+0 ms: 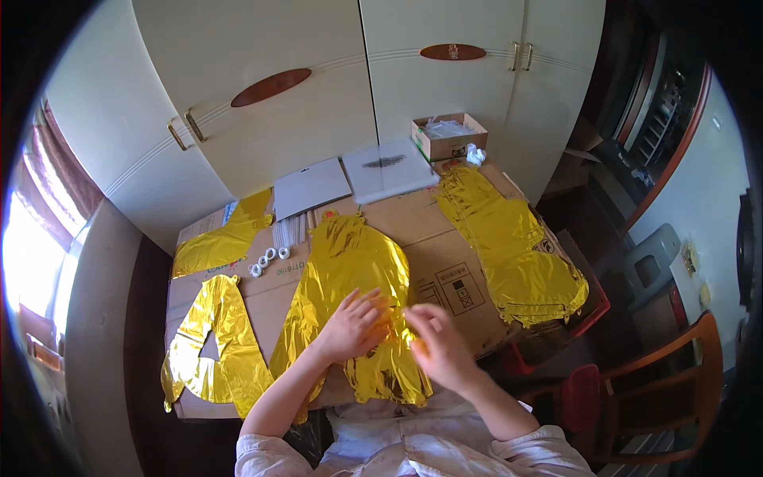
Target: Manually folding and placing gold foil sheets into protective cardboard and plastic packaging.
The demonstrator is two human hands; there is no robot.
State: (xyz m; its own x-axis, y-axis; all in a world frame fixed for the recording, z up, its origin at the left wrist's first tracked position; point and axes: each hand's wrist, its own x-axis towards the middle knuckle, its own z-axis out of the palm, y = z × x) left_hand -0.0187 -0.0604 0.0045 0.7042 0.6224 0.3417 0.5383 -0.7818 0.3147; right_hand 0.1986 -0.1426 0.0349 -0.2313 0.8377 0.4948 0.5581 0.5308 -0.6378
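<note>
A large flat foil balloon (342, 266) in shiny gold lies in front of me, its right side crumpled under my hands. My left hand (354, 326) rests on it with fingers stretched out and slightly apart. At its right edge my right hand (441, 350) has bent fingers around the foil, slightly blurred; their exact grip is partly hidden. To the left lies another gold balloon (237, 330) with a hole in it. A third gold balloon (513, 246) is spread at the right, and a folded gold piece (226, 244) lies at the far left.
Several white ribbon rolls (269, 254) sit beside white sticks (289, 231) on the cardboard-covered table (274, 286). Behind are a grey-white board (311, 188), a clear plastic packet (389, 173) and an open carton (449, 143). A wooden chair (699, 374) stands at the right.
</note>
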